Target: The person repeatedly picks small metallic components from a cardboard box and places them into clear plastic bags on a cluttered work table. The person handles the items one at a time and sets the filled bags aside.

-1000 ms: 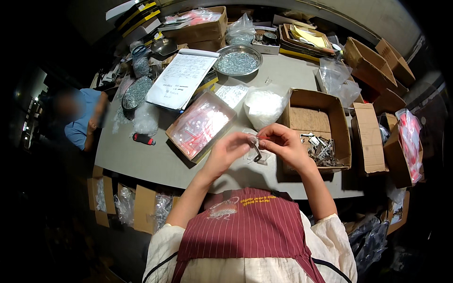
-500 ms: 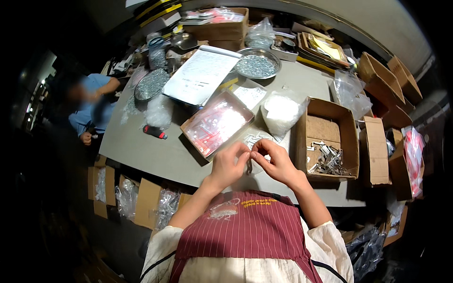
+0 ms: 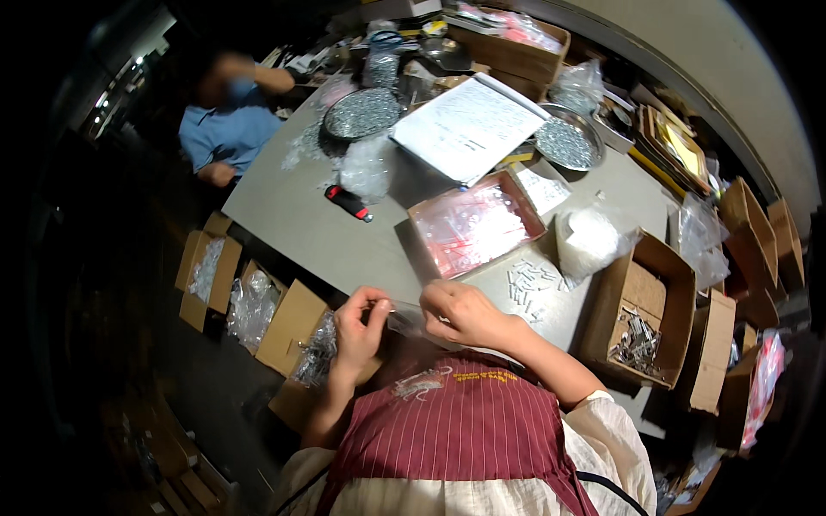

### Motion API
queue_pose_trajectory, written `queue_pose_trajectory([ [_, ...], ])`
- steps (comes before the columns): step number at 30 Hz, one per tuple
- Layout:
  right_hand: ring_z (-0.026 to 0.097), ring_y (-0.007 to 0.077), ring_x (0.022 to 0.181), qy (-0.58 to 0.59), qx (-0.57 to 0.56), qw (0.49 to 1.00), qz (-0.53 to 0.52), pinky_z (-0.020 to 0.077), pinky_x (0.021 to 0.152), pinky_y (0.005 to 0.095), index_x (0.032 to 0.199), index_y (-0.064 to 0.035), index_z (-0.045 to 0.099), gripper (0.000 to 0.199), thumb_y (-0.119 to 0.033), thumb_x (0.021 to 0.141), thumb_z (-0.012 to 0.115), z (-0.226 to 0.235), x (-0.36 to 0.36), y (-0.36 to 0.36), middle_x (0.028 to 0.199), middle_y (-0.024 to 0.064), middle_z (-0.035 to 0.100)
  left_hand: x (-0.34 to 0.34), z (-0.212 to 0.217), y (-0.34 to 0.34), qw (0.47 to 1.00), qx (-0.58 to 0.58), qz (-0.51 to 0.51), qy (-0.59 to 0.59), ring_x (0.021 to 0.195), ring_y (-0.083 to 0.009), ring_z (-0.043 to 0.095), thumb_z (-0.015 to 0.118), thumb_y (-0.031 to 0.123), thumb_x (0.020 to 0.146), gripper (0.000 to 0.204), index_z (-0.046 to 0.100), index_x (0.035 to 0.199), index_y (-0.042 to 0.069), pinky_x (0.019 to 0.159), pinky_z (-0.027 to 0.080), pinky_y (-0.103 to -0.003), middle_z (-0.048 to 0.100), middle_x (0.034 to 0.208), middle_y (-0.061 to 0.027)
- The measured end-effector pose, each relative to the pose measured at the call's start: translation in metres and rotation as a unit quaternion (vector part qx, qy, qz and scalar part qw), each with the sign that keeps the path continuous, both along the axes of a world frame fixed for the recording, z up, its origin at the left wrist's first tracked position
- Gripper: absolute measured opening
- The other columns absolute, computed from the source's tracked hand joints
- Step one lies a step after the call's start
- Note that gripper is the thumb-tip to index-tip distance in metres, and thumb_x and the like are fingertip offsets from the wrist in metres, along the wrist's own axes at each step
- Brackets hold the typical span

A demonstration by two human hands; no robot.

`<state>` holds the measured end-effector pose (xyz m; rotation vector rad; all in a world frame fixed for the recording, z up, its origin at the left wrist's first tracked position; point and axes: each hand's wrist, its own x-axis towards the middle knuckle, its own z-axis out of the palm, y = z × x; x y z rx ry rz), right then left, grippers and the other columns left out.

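Note:
In front of the apron, at the near table edge, my left hand (image 3: 360, 331) pinches one side of a small clear plastic bag (image 3: 403, 320). My right hand (image 3: 465, 314) is closed at the bag's other side, its fingertips curled down and partly hidden. What the bag holds is too blurred to make out. Just beyond my right hand lie several small metal pieces (image 3: 527, 282), loose on the table. A shallow cardboard box (image 3: 422, 236) of clear bags with red print sits farther off. To its right stands a plastic bag of white pieces (image 3: 585, 239).
A tall carton (image 3: 686, 301) with metal parts stands at the right. Pans of small metal parts (image 3: 364, 113) (image 3: 568, 138), a notepad (image 3: 469, 125) and a red-black cutter (image 3: 348, 203) lie farther back. Open cartons (image 3: 288, 331) stand below the left edge. A person in blue (image 3: 228, 133) sits far left.
My hands were together fingertip to fingertip over the loose metal pieces. They have moved left and apart, with the clear bag between them. The view has turned left.

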<state>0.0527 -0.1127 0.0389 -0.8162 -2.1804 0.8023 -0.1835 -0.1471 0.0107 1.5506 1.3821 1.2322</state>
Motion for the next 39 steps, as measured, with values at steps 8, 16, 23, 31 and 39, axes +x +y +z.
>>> queue_pose_trajectory([
  [8, 0.066, 0.0375, 0.088, -0.205, 0.083, 0.955, -0.197, 0.0540, 0.079, 0.0459, 0.112, -0.0042, 0.058, 0.040, -0.019, 0.081, 0.078, -0.077, 0.031, 0.106, 0.102, 0.0178, 0.061, -0.138, -0.118, -0.037, 0.920, -0.143, 0.205, 0.302, 0.087, -0.0379, 0.071, 0.067, 0.019, 0.095, 0.019, 0.068, 0.103, 0.002, 0.077, 0.055, -0.046, 0.074, 0.094, -0.0194],
  [16, 0.069, 0.0336, 0.081, -0.016, -0.149, 0.964, -0.219, 0.0523, 0.073, 0.0409, 0.095, -0.0018, 0.068, 0.014, -0.013, 0.088, 0.071, -0.098, 0.063, 0.140, 0.089, 0.0178, 0.071, -0.083, -0.108, 0.002, 0.979, -0.069, 0.109, 0.155, 0.093, -0.0359, 0.071, 0.063, 0.017, 0.098, 0.017, 0.070, 0.107, 0.004, 0.080, 0.056, -0.041, 0.074, 0.098, -0.0152],
  [23, 0.064, 0.0329, 0.093, -0.240, 0.126, 0.938, -0.215, 0.0507, 0.083, 0.0448, 0.093, -0.0071, 0.065, 0.021, -0.007, 0.074, 0.074, -0.106, 0.049, 0.123, 0.092, 0.0133, 0.063, 0.021, -0.035, 0.079, 0.974, 0.124, -0.048, 0.181, 0.096, -0.0332, 0.068, 0.063, 0.004, 0.093, 0.015, 0.069, 0.106, 0.002, 0.083, 0.054, -0.042, 0.071, 0.098, -0.0141],
  [31, 0.061, 0.0318, 0.093, -0.123, 0.092, 0.970, -0.188, 0.0458, 0.088, 0.0431, 0.085, -0.0077, 0.065, 0.014, -0.005, 0.072, 0.070, -0.072, 0.063, 0.104, 0.086, 0.0098, 0.062, 0.084, -0.010, 0.134, 0.886, 0.278, -0.170, 0.330, 0.119, -0.0387, 0.056, 0.065, 0.000, 0.083, 0.042, 0.062, 0.125, 0.000, 0.100, 0.048, -0.046, 0.056, 0.128, -0.0186],
  [39, 0.058, 0.0301, 0.091, -0.115, 0.135, 0.950, -0.257, 0.0436, 0.083, 0.0412, 0.091, -0.0078, 0.062, 0.016, -0.011, 0.082, 0.075, -0.054, 0.075, 0.083, 0.091, 0.0087, 0.062, 0.105, -0.002, 0.150, 0.907, 0.249, -0.193, 0.279, 0.114, -0.0393, 0.059, 0.071, 0.001, 0.080, 0.049, 0.060, 0.128, 0.000, 0.099, 0.048, -0.046, 0.060, 0.124, -0.0191],
])
